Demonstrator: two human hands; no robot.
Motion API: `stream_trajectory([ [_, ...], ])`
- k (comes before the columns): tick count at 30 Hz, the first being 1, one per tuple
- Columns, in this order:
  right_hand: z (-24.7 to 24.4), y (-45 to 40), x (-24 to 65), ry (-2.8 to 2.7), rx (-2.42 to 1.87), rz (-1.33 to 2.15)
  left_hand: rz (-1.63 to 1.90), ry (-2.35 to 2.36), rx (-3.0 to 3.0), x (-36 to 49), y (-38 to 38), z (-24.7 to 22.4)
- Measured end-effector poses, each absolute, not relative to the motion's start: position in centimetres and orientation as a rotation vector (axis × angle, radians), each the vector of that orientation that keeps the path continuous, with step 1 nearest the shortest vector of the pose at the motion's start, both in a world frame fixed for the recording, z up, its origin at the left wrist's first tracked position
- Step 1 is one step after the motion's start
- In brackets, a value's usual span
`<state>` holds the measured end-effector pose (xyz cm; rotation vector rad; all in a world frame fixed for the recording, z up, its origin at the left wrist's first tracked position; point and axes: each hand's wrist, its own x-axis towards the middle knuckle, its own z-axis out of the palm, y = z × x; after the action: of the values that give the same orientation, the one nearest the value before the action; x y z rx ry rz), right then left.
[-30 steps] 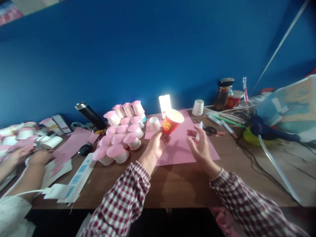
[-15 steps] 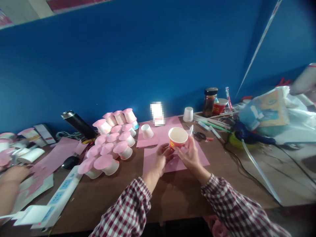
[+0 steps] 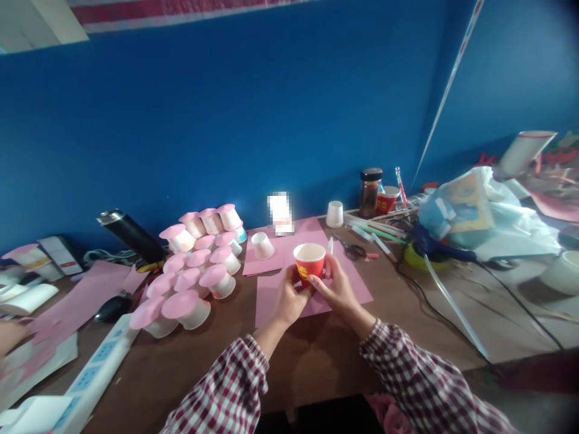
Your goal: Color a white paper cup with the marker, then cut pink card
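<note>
A red paper cup (image 3: 309,265) with yellow lettering and a pale inside is held upright between both hands above pink paper (image 3: 357,289). My left hand (image 3: 292,298) wraps the cup's lower left side. My right hand (image 3: 339,289) grips it from the right, thumb across the front. A narrow white tip (image 3: 330,246) sticks up behind my right fingers; whether that hand holds it is unclear. Just beyond lies a small white cup (image 3: 262,246), tilted on the pink sheets. To the left stand several cups topped with pink paper discs (image 3: 181,304).
Scissors (image 3: 353,248), a hot glue gun (image 3: 434,244), its cable and a plastic bag (image 3: 479,211) lie right. An upturned white cup (image 3: 335,214) and a jar (image 3: 371,193) stand behind. A power strip (image 3: 97,367) and black flask (image 3: 131,235) are left. Another person's hand (image 3: 11,334) shows.
The red cup has tilted so that more of its lettered front shows and less of its inside. Both hands still hold it. The view has shifted to the right.
</note>
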<state>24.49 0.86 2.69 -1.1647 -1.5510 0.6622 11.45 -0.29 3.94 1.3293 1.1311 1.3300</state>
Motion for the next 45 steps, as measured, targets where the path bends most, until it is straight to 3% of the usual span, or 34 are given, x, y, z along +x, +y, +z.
stream_trajectory([
  [6,4.0,0.3,25.9,-1.496,-1.03,0.716,1.104,1.089,1.404,11.3,-1.5,3.7],
  [13,9.2,0.7,37.6,-2.174,-1.457,0.05,1.022,1.289,1.549,6.7,-3.6,3.4],
  [17,10.7,1.0,40.9,-2.457,-1.433,-0.147,1.092,1.417,1.575,4.0,-3.7,2.9],
  [23,10.0,2.9,40.5,-2.616,-1.57,-0.25,1.175,1.551,1.609,1.4,-4.1,2.0],
  [35,10.8,5.6,39.4,-2.552,-1.973,-0.14,1.257,1.694,1.894,-0.7,-4.7,0.3],
  [45,10.7,6.5,36.7,-2.453,-2.111,-0.402,1.291,1.715,1.975,-0.9,-4.8,-0.1],
])
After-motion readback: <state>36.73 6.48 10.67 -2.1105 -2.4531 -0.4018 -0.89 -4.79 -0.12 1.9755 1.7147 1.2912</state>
